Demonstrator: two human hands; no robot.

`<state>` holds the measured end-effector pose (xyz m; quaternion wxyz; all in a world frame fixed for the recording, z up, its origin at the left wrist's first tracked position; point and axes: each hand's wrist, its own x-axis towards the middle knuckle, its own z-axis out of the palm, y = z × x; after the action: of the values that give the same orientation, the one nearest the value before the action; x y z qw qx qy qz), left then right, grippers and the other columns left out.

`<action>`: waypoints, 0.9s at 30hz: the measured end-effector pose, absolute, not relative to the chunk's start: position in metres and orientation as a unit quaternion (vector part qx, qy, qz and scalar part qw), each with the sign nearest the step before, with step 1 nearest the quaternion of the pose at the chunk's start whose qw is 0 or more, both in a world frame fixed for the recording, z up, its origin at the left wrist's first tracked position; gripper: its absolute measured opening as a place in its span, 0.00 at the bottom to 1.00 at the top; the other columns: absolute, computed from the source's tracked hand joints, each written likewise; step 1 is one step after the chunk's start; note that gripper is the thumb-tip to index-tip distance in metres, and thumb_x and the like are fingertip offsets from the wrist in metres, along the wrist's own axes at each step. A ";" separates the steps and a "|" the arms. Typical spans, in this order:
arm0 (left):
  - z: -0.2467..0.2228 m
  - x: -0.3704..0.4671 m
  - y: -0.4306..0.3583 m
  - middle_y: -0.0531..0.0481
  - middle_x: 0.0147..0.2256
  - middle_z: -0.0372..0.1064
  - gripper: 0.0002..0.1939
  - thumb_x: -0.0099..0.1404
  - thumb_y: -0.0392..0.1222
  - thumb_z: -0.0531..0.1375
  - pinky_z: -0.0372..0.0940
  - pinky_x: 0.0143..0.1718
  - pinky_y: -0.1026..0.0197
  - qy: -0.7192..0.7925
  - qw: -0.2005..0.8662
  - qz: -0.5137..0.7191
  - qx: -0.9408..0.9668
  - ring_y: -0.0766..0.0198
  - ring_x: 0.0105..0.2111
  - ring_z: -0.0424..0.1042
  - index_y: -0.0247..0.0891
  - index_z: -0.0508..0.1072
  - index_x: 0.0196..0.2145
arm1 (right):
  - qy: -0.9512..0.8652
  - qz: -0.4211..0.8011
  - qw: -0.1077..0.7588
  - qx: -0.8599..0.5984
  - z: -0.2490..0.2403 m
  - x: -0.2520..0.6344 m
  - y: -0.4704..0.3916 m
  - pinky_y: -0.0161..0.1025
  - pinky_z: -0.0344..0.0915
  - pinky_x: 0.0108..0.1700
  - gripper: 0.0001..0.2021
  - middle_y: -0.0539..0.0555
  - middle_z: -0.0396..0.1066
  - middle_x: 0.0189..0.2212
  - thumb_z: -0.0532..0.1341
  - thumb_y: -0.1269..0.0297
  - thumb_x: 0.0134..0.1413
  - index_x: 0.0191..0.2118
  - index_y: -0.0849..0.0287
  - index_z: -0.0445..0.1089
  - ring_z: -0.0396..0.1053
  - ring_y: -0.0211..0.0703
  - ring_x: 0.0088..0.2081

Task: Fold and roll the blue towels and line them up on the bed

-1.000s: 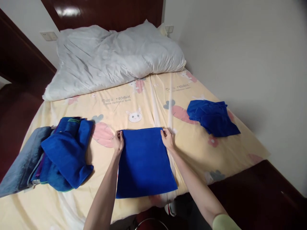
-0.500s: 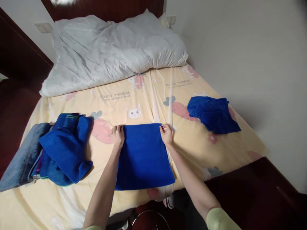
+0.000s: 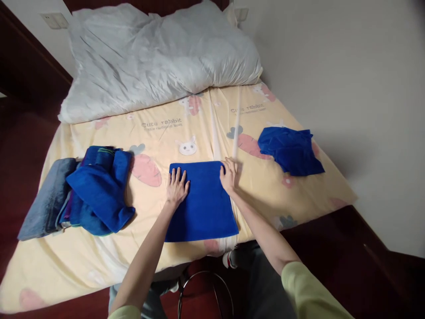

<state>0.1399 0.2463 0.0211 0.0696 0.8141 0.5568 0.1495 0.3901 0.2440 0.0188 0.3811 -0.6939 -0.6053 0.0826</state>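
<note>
A blue cloth [image 3: 204,204], roughly square, lies spread flat on the bed in front of me. My left hand [image 3: 177,186] rests palm down on its upper left part, fingers stretched out. At the upper right corner, my right hand [image 3: 229,175] touches the cloth's edge with its fingers apart and partly bent. To the left, a heap of blue cloths [image 3: 102,190] lies loosely piled against a folded grey-blue towel [image 3: 49,197]. Off to the right is a crumpled blue cloth [image 3: 288,150].
The bed [image 3: 149,261] has a yellow sheet printed with rabbits and carrots. A long white pillow [image 3: 159,57] lies across its head end. A wall [image 3: 332,88] stands at the right. Below the near edge is a stool with a metal rim [image 3: 206,273].
Both hands have let go of the cloth's upper corners. My left hand has moved inward and flattened onto the cloth; the right hand's fingers have spread. The camera view has shifted slightly.
</note>
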 end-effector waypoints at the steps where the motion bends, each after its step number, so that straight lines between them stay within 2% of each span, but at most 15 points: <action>1: 0.018 0.140 0.245 0.42 0.70 0.47 0.30 0.72 0.51 0.49 0.40 0.69 0.37 0.563 0.076 0.153 0.809 0.44 0.71 0.40 0.37 0.60 0.67 | -0.650 0.076 0.342 -0.674 0.026 0.377 0.237 0.58 0.51 0.67 0.20 0.61 0.60 0.64 0.48 0.63 0.68 0.58 0.57 0.69 0.54 0.55 0.66; 4: 0.011 0.138 0.247 0.44 0.71 0.43 0.31 0.71 0.52 0.49 0.38 0.69 0.36 0.567 0.082 0.164 0.803 0.44 0.71 0.36 0.39 0.58 0.68 | -0.742 0.089 0.241 -0.619 0.030 0.338 0.219 0.56 0.43 0.70 0.24 0.57 0.50 0.70 0.48 0.57 0.70 0.65 0.57 0.62 0.43 0.53 0.71; 7: 0.006 0.135 0.250 0.45 0.71 0.41 0.31 0.72 0.52 0.49 0.38 0.69 0.37 0.563 0.083 0.170 0.804 0.45 0.71 0.35 0.40 0.58 0.68 | -0.739 0.107 0.200 -0.634 0.014 0.327 0.216 0.55 0.39 0.71 0.28 0.57 0.46 0.71 0.47 0.52 0.70 0.69 0.59 0.54 0.41 0.50 0.72; 12: 0.004 0.134 0.253 0.46 0.71 0.41 0.31 0.71 0.53 0.50 0.39 0.69 0.37 0.569 0.083 0.171 0.800 0.46 0.71 0.35 0.42 0.57 0.68 | -0.696 0.103 0.206 -0.681 -0.004 0.357 0.239 0.55 0.35 0.72 0.31 0.60 0.44 0.72 0.44 0.52 0.70 0.71 0.64 0.48 0.38 0.49 0.72; 15: 0.009 0.138 0.249 0.44 0.71 0.41 0.31 0.72 0.52 0.50 0.39 0.69 0.36 0.573 0.083 0.168 0.798 0.45 0.71 0.35 0.39 0.58 0.68 | -0.687 0.103 0.200 -0.691 -0.001 0.363 0.245 0.56 0.37 0.72 0.31 0.61 0.44 0.71 0.44 0.53 0.70 0.71 0.66 0.48 0.39 0.51 0.72; 19: 0.017 0.145 0.224 0.41 0.71 0.38 0.31 0.72 0.48 0.48 0.38 0.70 0.37 0.552 0.089 0.164 0.813 0.46 0.71 0.33 0.32 0.56 0.68 | -0.728 0.088 0.197 -0.651 0.006 0.354 0.217 0.56 0.35 0.72 0.31 0.61 0.43 0.72 0.45 0.55 0.70 0.71 0.67 0.47 0.36 0.51 0.73; 24: 0.017 0.146 0.191 0.42 0.71 0.38 0.31 0.73 0.47 0.45 0.38 0.70 0.42 0.516 0.097 0.155 0.837 0.51 0.72 0.34 0.33 0.52 0.70 | -0.749 0.116 0.182 -0.627 0.010 0.357 0.177 0.55 0.36 0.72 0.32 0.60 0.42 0.72 0.45 0.53 0.70 0.72 0.66 0.42 0.37 0.50 0.73; 27: 0.019 0.147 0.181 0.40 0.71 0.38 0.31 0.73 0.47 0.45 0.37 0.70 0.42 0.523 0.098 0.148 0.834 0.51 0.72 0.34 0.30 0.52 0.69 | -0.737 0.124 0.178 -0.640 0.015 0.353 0.164 0.57 0.36 0.72 0.32 0.62 0.41 0.72 0.45 0.54 0.70 0.72 0.67 0.42 0.36 0.52 0.73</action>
<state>0.1465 0.1806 0.0186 0.0985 0.8335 0.5231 0.1480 0.3532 0.1640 0.0153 0.1780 -0.6399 -0.7372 0.1242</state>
